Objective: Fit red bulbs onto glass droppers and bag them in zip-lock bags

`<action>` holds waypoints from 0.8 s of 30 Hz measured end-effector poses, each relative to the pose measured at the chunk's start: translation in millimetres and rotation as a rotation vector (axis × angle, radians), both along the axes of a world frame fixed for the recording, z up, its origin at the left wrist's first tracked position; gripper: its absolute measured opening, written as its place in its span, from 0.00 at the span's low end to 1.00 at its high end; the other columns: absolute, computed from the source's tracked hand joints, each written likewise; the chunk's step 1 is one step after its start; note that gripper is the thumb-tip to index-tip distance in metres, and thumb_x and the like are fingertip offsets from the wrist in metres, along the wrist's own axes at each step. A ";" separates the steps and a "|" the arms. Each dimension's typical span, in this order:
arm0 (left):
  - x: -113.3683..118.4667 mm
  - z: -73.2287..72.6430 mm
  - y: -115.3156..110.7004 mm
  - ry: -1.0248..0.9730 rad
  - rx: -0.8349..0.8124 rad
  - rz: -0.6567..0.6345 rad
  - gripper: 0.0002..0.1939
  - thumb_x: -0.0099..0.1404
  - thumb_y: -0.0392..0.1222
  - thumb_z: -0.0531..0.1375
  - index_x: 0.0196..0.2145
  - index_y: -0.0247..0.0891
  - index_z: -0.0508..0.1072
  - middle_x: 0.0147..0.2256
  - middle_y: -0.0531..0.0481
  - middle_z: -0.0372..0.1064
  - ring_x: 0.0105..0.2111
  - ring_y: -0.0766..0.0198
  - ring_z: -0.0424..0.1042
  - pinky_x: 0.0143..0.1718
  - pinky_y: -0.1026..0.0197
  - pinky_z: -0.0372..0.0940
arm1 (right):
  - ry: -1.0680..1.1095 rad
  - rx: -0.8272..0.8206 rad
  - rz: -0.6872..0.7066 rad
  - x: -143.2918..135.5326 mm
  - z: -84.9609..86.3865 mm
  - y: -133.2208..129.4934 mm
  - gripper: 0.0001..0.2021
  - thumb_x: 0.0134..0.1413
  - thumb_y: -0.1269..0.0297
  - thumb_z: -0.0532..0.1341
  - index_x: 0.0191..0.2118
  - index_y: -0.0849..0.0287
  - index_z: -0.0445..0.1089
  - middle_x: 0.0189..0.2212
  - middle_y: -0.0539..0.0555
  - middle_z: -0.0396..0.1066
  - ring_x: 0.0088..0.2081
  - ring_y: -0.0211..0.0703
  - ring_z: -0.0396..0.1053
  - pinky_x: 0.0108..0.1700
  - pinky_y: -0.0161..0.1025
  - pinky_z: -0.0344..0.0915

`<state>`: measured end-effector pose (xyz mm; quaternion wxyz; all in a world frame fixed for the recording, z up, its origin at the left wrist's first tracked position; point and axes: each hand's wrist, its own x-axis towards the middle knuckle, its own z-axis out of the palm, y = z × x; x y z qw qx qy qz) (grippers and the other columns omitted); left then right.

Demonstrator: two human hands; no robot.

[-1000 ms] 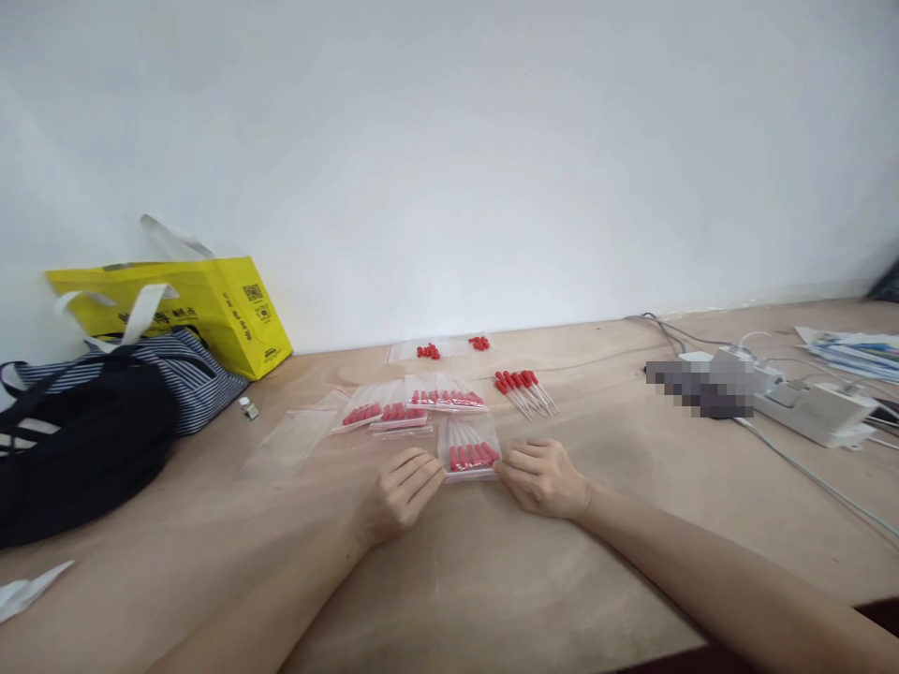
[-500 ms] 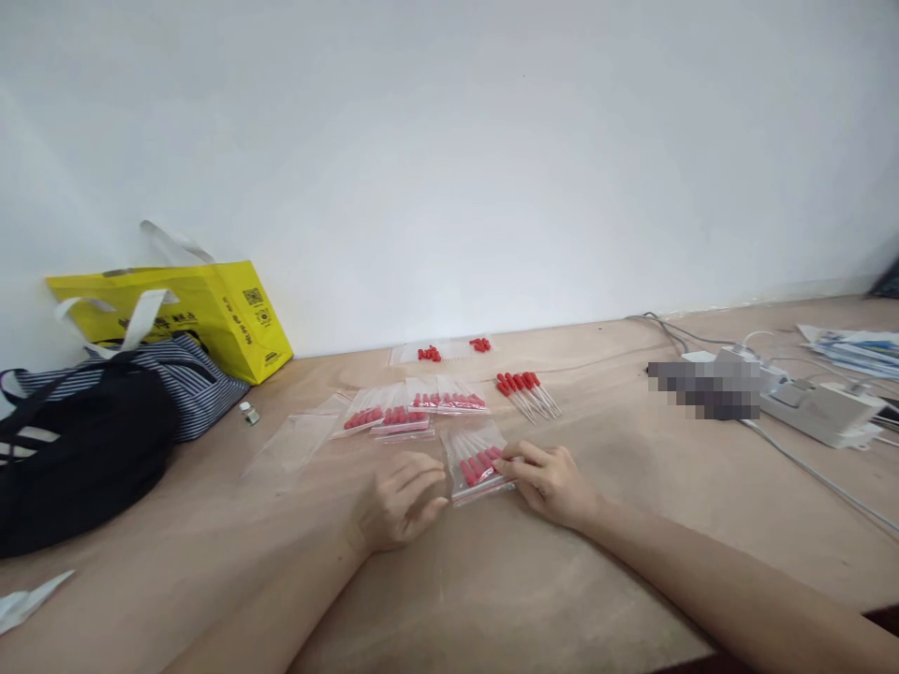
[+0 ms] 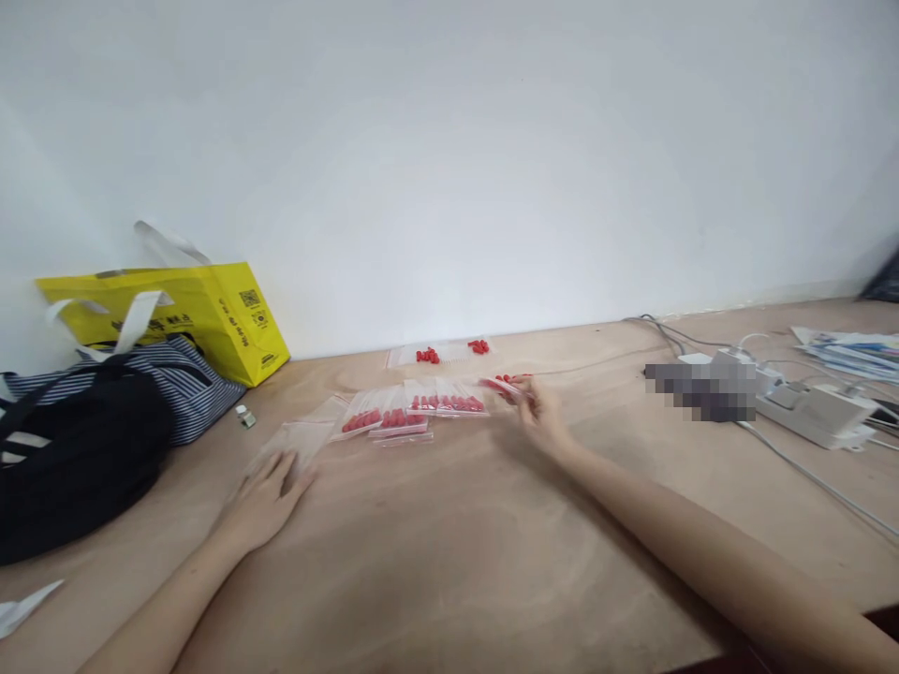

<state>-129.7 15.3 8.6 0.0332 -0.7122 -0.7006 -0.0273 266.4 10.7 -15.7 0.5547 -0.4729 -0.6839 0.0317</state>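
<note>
My left hand (image 3: pixel 267 496) lies with its fingers spread on a clear zip bag (image 3: pixel 309 435) that looks flat. Its fingertips cover the near end of that bag. My right hand (image 3: pixel 540 417) pinches the edge of a zip bag of droppers (image 3: pixel 502 386) with red bulbs, held at the right end of a row of filled bags. In that row, several zip bags (image 3: pixel 398 419) overlap, each with red-bulbed droppers inside. The loose droppers (image 3: pixel 523 377) are mostly hidden behind my right hand and the bag it holds.
Behind the row, red bulbs (image 3: pixel 428 356) lie on a clear plastic sheet (image 3: pixel 400 356) by the wall. A yellow bag (image 3: pixel 257 323), a black bag (image 3: pixel 84 459) and a small bottle (image 3: pixel 245 416) stand left. A power strip (image 3: pixel 829 412) with cables and papers (image 3: pixel 849 351) sit right.
My right hand has carried the filled zip bag from the front middle up and away to the end of the row. My left hand has moved left onto the flat bag.
</note>
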 end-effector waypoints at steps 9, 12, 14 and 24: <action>-30.2 -17.1 -74.8 -0.106 0.170 -0.256 0.26 0.59 0.54 0.47 0.51 0.42 0.63 0.52 0.49 0.60 0.53 0.52 0.57 0.53 0.48 0.55 | -0.121 -0.086 0.023 -35.0 -12.6 43.0 0.05 0.50 0.72 0.48 0.32 0.59 0.58 0.31 0.55 0.64 0.34 0.42 0.63 0.37 0.39 0.60; -36.7 -19.3 -96.0 -0.097 0.207 -0.373 0.24 0.57 0.54 0.51 0.52 0.52 0.61 0.49 0.55 0.64 0.49 0.53 0.63 0.48 0.50 0.62 | -0.174 -0.097 0.032 -31.4 -13.3 34.3 0.07 0.45 0.75 0.50 0.33 0.60 0.59 0.33 0.56 0.64 0.37 0.43 0.62 0.40 0.41 0.59; -27.1 -11.6 -107.4 -0.081 0.198 -0.537 0.24 0.57 0.53 0.53 0.52 0.55 0.59 0.49 0.57 0.64 0.47 0.54 0.65 0.44 0.53 0.66 | -0.193 -0.095 0.018 -27.5 -11.5 23.5 0.08 0.43 0.74 0.52 0.33 0.60 0.60 0.34 0.56 0.64 0.38 0.45 0.61 0.41 0.43 0.58; 110.2 24.2 -74.5 -0.183 -0.104 -1.182 0.21 0.59 0.42 0.55 0.52 0.46 0.61 0.54 0.48 0.57 0.52 0.57 0.59 0.51 0.52 0.58 | -0.379 -0.156 0.398 -12.8 3.2 -65.2 0.03 0.48 0.68 0.57 0.32 0.59 0.66 0.27 0.52 0.65 0.31 0.39 0.62 0.36 0.38 0.60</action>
